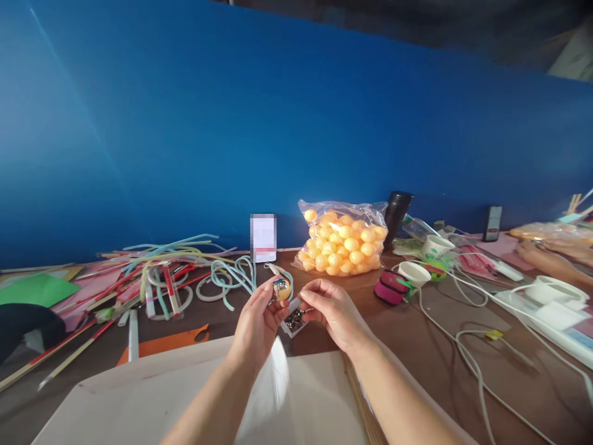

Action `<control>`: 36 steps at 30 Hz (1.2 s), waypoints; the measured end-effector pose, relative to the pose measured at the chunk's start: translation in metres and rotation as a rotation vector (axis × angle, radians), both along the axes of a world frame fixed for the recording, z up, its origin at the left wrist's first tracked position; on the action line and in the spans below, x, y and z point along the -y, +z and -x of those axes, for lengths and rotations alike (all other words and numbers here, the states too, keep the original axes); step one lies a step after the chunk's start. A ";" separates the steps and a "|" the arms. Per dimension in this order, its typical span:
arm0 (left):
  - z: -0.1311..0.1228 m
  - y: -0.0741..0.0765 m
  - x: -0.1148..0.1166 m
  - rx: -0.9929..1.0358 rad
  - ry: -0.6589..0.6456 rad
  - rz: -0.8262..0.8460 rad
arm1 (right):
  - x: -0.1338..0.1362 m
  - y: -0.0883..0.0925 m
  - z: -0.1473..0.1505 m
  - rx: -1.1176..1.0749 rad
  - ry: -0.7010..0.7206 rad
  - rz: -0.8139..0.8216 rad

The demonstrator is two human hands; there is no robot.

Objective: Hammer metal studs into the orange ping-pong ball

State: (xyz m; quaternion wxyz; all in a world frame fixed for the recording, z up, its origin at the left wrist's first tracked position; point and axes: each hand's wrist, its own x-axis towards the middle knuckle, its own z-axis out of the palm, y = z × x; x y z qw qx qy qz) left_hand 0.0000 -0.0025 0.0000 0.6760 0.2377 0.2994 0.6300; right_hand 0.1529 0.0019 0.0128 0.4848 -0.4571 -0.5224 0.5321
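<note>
My left hand [259,321] is closed around an orange ball [281,289] with a shiny metal piece on it, held up above the table. My right hand [331,309] is close beside it, fingers pinched together on something too small to name. Just below both hands sits a small white box [294,320] of dark metal bits. Behind them, a clear plastic bag [343,238] full of orange balls stands on the brown table [417,334].
Coloured tubes, sticks and paper [162,278] litter the left side. White boards [185,395] lie under my arms. A pink pouch [391,287], white cups [414,272], a black cup [397,213] and white cables [467,337] lie right. Another person's hands [551,253] work at far right.
</note>
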 end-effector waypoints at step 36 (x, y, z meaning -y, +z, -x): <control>0.000 0.002 0.001 -0.080 0.072 0.029 | 0.001 -0.023 0.001 1.152 -0.036 -0.266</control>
